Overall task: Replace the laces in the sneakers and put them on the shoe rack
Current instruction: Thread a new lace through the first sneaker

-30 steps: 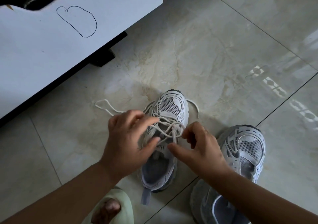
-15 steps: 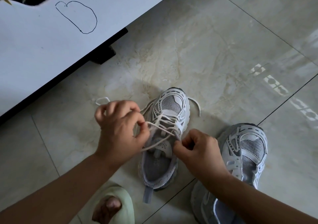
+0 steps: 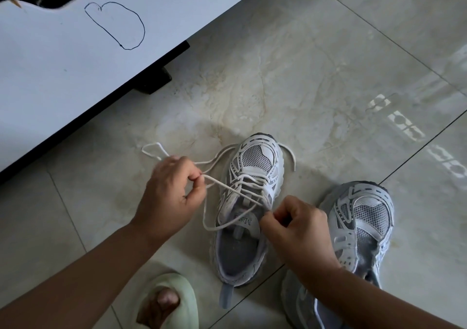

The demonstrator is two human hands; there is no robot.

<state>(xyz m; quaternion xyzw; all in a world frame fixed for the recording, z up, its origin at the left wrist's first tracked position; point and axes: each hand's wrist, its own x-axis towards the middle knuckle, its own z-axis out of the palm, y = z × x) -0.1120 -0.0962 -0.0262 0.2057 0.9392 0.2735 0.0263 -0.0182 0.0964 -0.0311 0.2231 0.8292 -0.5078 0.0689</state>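
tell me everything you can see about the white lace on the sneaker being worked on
The lace is a thin, off-white round cord. It crosses loosely through the upper eyelets of the left sneaker, which stands upright on the tiled floor. The left hand pinches strands pulled out to the side; the right hand pinches it near the tongue. One slack loop hangs over the opening, and loose ends trail on the floor.

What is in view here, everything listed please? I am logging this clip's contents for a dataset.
sneakers: 2, white and grey, on the floor, one laced at centre, one at right
lace: 1, white, threaded in the centre sneaker, ends trailing left and right
floor: beige glossy tile
cabinet: 1, white, upper left, black pen outline drawn on it
slipper: 1, pale green, bottom centre, toes showing
left hand: pinches the lace
right hand: pinches the lace beside the tongue
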